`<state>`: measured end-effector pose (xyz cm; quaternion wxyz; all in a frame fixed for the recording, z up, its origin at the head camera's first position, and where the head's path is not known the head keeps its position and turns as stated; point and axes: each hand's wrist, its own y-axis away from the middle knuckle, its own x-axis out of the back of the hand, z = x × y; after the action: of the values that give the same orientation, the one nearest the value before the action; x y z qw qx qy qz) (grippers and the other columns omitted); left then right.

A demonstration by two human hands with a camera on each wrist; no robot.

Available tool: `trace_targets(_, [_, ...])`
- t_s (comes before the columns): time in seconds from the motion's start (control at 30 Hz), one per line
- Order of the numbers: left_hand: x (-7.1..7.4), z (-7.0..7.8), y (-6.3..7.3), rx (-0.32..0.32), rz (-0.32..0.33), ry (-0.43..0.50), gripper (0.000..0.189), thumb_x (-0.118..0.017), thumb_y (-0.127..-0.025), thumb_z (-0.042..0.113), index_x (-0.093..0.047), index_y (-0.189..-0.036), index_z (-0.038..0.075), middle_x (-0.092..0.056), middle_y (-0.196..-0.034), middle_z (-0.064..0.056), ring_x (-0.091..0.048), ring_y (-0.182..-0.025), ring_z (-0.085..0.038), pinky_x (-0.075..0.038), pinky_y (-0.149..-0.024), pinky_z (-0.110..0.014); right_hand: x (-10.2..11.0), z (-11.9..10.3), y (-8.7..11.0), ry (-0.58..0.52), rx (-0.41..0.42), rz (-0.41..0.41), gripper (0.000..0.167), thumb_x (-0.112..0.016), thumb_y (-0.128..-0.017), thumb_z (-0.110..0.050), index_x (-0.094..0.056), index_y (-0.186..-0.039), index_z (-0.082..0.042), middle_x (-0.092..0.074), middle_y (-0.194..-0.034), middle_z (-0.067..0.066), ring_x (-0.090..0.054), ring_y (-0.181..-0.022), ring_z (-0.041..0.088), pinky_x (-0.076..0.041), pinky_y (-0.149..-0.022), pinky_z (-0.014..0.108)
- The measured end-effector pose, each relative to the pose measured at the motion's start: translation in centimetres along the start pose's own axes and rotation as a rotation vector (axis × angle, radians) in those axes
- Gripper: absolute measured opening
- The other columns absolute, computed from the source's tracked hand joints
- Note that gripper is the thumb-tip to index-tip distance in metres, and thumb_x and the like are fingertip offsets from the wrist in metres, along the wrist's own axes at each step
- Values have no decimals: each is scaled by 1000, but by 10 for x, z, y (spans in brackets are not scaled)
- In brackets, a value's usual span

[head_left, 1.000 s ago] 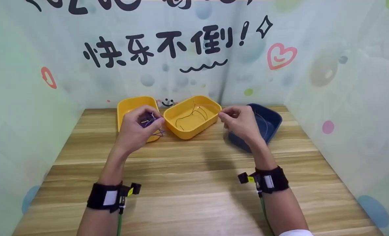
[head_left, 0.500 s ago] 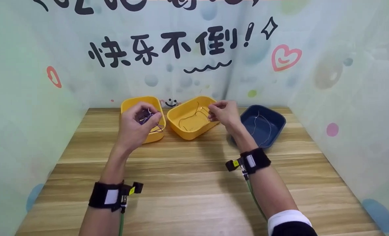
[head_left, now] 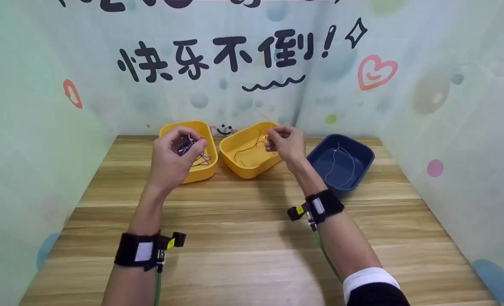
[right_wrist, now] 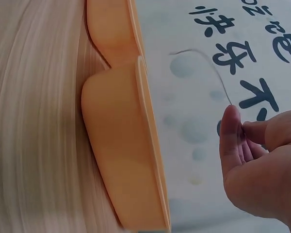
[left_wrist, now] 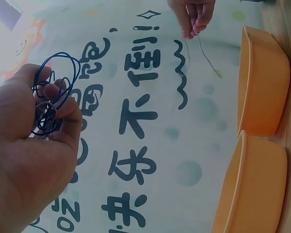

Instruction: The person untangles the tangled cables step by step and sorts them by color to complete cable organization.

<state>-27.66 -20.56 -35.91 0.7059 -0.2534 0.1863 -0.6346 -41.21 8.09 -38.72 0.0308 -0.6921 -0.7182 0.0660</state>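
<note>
In the curled fingers of my left hand [head_left: 169, 157] is a loose tangle of wires [left_wrist: 53, 109], blue to purple, held over the front of the left yellow box [head_left: 199, 175]. My right hand [head_left: 290, 146] pinches a thin wire [right_wrist: 217, 73] between thumb and fingertips, above the right side of the middle yellow box [head_left: 245, 173]. In the right wrist view the wire curves away from the fingertips. Two thin ends hang below the right hand in the left wrist view. A few dark wires [head_left: 245, 149] lie in the middle box.
To the right stands a navy box [head_left: 364, 159] with thin pale wires [head_left: 333, 163] inside. All the boxes sit near the back of a wooden table [head_left: 235, 238], against a printed curtain [head_left: 150, 102]. Green cables [head_left: 322, 250] run from the wrist cameras.
My right hand has moved left, from beside the navy box to above the middle yellow box, uncovering more of the navy box. The left hand keeps holding its tangle, almost in place.
</note>
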Motion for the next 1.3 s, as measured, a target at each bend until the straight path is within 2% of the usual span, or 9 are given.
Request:
trace_targets(0.17, [-2,-2,-1,10,-11,-21,6,-78,-104,6,-74,-108,5,-71,-107,-8,-73,-97,-22,-68,-89,-25,37,-4,1,104,35,68,20,-72,-111,-7,-76,-125,6,-76,-93,10,-76,-73,15,-71,-73,30])
trace_targets(0.37, [-3,-3,-1,15,-19,-19,7,-77,-104,6,-73,-108,4,-71,-106,-7,-73,-97,-22,-67,-88,-25,103,-8,8,223,83,132,24,-73,-111,-13,-75,-126,5,-78,-98,11,-77,-77,13,-71,-75,28])
trace_targets(0.57, [-7,-4,-1,15,-29,-21,6,-78,-104,6,-74,-108,6,-72,-105,-7,-72,-96,-22,-66,-86,-24,167,-13,18,286,39,191,35,-71,-111,-10,-69,-135,15,-78,-83,-6,-75,-70,5,-69,-71,22])
trace_targets(0.7, [-10,-5,0,23,-30,-35,9,-78,-104,7,-73,-110,2,-73,-104,-5,-73,-96,-21,-67,-86,-24,197,-12,23,445,-24,237,34,-71,-111,-10,-72,-134,14,-78,-81,-6,-74,-64,3,-68,-69,21])
trace_targets(0.97, [-13,-5,1,47,-54,-27,10,-78,-105,9,-72,-109,2,-74,-103,-4,-74,-96,-21,-68,-84,-25,212,-1,23,785,-91,201,29,-74,-109,-13,-81,-116,14,-81,-75,5,-71,-55,2,-66,-60,22])
trace_targets(1.03, [-13,-5,1,53,-54,-26,11,-78,-105,9,-72,-110,2,-74,-103,-4,-74,-95,-20,-68,-83,-25,212,2,23,873,-59,201,29,-75,-108,-14,-82,-113,13,-83,-80,13,-73,-60,7,-64,-63,22])
trace_targets(1.13, [-14,-5,1,63,-51,-26,13,-78,-105,10,-73,-111,1,-73,-102,-4,-70,-90,-18,-65,-78,-23,211,5,25,974,10,242,30,-72,-108,-17,-83,-113,11,-85,-98,24,-79,-77,26,-64,-76,33])
trace_targets(1.23, [-15,-4,1,82,-41,-7,11,-78,-106,12,-73,-110,3,-72,-99,-4,-64,-81,-16,-59,-71,-22,206,1,30,989,87,302,32,-67,-108,-19,-83,-115,8,-83,-109,29,-78,-96,41,-60,-88,46])
trace_targets(1.3, [-18,-3,1,106,-32,28,9,-77,-106,13,-72,-109,6,-71,-97,-3,-61,-78,-15,-57,-68,-22,198,-3,31,947,144,328,31,-66,-108,-18,-83,-116,7,-83,-109,29,-79,-97,42,-60,-88,44])
